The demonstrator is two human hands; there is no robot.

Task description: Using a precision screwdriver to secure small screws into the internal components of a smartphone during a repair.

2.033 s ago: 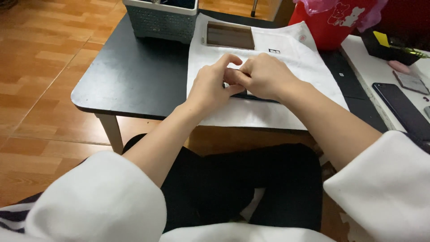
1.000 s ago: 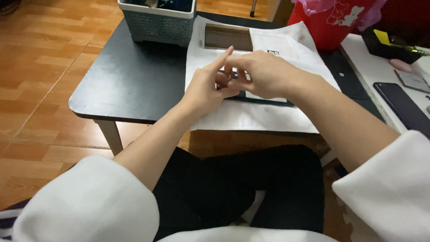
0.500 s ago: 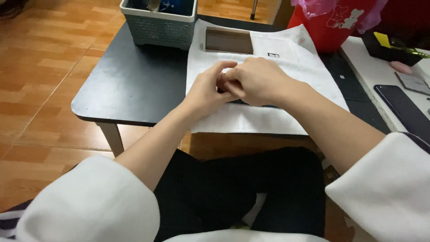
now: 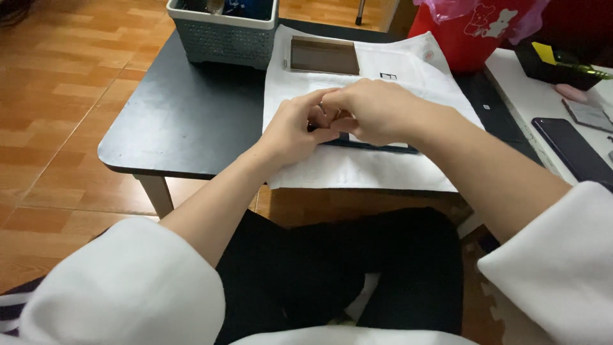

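Wooden flooring surrounds a black surface (image 4: 185, 121) bearing a white cloth (image 4: 383, 166), with a grey basket (image 4: 223, 35) at its far edge and a brown tray (image 4: 324, 56) beside it. Both hands meet over the cloth's middle, left hand (image 4: 294, 131) and right hand (image 4: 377, 112) curled with fingertips pinched together above a dark flat device (image 4: 377, 145); what they pinch is hidden.

A low black table (image 4: 185, 128) is carrying a white cloth (image 4: 377, 166), a grey perforated basket (image 4: 223, 35) and a red bucket (image 4: 476, 38)
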